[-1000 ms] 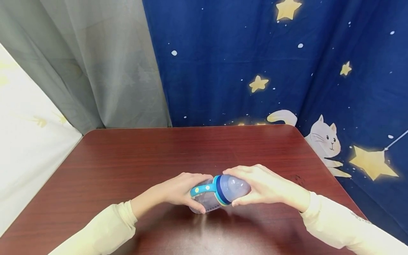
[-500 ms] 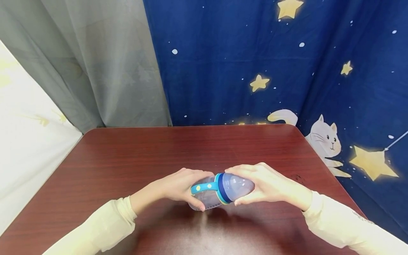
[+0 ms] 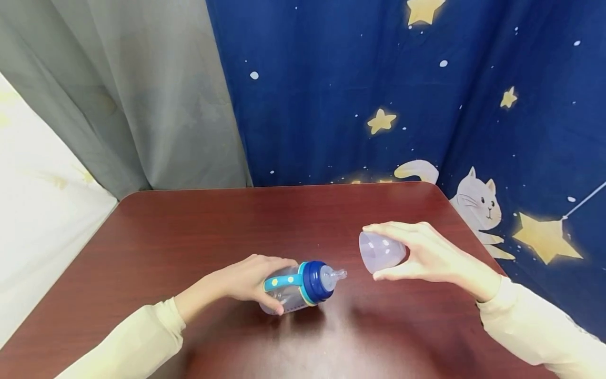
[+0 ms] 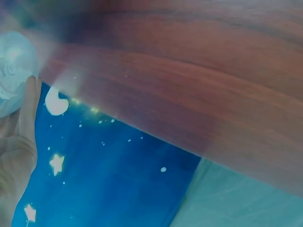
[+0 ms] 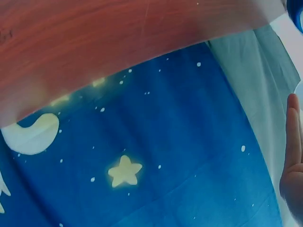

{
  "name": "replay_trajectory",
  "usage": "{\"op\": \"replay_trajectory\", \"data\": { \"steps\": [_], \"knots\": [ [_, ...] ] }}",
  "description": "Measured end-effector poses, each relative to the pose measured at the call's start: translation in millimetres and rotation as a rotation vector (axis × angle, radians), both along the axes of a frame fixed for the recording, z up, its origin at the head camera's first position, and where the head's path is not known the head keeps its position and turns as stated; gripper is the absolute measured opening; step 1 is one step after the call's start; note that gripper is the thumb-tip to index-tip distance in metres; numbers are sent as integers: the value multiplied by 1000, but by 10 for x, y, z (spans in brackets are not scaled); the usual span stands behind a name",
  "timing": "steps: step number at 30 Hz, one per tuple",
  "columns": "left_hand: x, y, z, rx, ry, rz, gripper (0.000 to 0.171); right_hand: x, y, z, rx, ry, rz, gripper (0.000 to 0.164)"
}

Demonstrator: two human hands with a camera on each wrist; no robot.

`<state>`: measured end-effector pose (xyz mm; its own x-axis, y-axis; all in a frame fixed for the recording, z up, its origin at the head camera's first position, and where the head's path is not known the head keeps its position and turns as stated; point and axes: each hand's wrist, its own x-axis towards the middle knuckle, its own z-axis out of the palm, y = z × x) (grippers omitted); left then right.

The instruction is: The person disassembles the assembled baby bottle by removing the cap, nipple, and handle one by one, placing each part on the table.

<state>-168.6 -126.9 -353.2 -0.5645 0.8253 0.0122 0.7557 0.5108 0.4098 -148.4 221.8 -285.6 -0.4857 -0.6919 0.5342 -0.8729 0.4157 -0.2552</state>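
In the head view my left hand [image 3: 253,280] grips a clear baby bottle [image 3: 294,302] by its body. The bottle lies tilted on its side, with a turquoise handle [image 3: 283,281] uppermost, a dark blue collar [image 3: 316,282] and a clear nipple [image 3: 333,276] pointing right. To the right, my right hand [image 3: 421,252] holds a translucent dome-shaped cap [image 3: 380,251] between thumb and fingers, its wide mouth turned toward the nipple with a gap between them. The left wrist view has the bottle's base [image 4: 14,71] in the fingers; the right wrist view catches only a sliver of the cap.
A dark red wood-grain table [image 3: 227,226] lies under both hands. Behind it hang a grey curtain [image 3: 180,105] and a blue curtain [image 3: 312,105] printed with stars and a white cat. White cloth [image 3: 42,210] hangs along the left side.
The cap has come off the bottle, baring the nipple. My right hand has moved right and slightly up with the cap, while my left hand has shifted a little left with the bottle.
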Motion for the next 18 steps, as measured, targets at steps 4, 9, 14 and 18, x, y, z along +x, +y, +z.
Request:
{"op": "replay_trajectory", "data": {
  "steps": [4,9,14,18],
  "knots": [
    [-11,34,44,55,9,8,76,-10,-17,-5,14,-7,7,71],
    [-29,13,38,74,38,15,77,-14,-15,-18,31,-12,-19,70],
    [-50,-13,31,90,61,19,77,-31,11,-13,63,-23,-64,69],
    [-56,-15,38,102,68,20,78,-40,36,5,78,-51,-121,70]
  ]
}}
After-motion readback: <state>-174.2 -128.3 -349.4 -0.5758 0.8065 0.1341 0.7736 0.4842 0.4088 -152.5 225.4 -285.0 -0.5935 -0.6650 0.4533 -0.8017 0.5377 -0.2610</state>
